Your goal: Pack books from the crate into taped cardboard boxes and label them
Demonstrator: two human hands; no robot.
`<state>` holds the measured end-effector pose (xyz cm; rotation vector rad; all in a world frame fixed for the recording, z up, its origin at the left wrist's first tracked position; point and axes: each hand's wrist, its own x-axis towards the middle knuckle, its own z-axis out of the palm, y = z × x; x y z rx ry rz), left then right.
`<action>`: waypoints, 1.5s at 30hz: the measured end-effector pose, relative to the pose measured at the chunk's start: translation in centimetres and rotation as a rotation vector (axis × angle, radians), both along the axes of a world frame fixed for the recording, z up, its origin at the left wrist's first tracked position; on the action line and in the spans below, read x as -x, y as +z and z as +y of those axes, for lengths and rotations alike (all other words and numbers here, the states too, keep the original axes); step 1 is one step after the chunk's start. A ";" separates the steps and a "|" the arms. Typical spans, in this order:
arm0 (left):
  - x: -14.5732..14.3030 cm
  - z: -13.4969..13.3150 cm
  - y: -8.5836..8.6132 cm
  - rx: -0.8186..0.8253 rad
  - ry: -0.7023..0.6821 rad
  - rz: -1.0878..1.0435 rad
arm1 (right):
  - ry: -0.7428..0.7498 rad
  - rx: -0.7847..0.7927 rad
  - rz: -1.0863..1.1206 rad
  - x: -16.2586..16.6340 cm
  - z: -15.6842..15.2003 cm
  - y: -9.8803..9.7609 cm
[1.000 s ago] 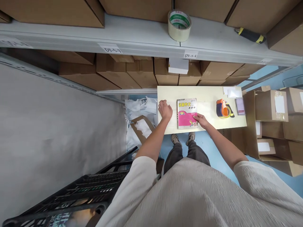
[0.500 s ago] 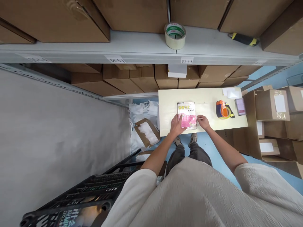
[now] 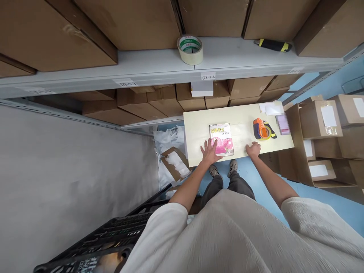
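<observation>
A worn book [image 3: 221,140] with a white and pink cover and yellow title characters lies flat on the pale table [image 3: 196,132]. My left hand [image 3: 209,152] rests with fingers spread over the book's lower left corner. To the right of the book, close to the table's front edge, is my right hand [image 3: 253,149], apart from the book. Its fingers are curled closed, and whatever they may hold is hidden. Just beyond it sit an orange tape dispenser [image 3: 258,127] with a yellow tape roll and a black and yellow utility knife [image 3: 270,131].
White papers [image 3: 273,108] and a blurred purple item [image 3: 283,124] lie at the table's right end. Cardboard boxes [image 3: 318,118] stand beyond it. On the shelf ahead are a clear tape roll [image 3: 190,53] and another utility knife [image 3: 274,45]. A black crate [image 3: 113,235] is at lower left.
My right hand has moved rightward, away from the book's edge, and its fingers have curled further. My left hand stays on the book, its fingers more spread. The camera view has shifted slightly.
</observation>
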<state>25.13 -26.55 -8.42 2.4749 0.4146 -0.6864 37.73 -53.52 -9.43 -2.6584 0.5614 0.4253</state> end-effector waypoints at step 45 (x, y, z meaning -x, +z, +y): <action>-0.9 -0.8 0.6 0.091 0.185 -0.143 | 0.938 -0.519 -0.106 1.4 8.8 0.5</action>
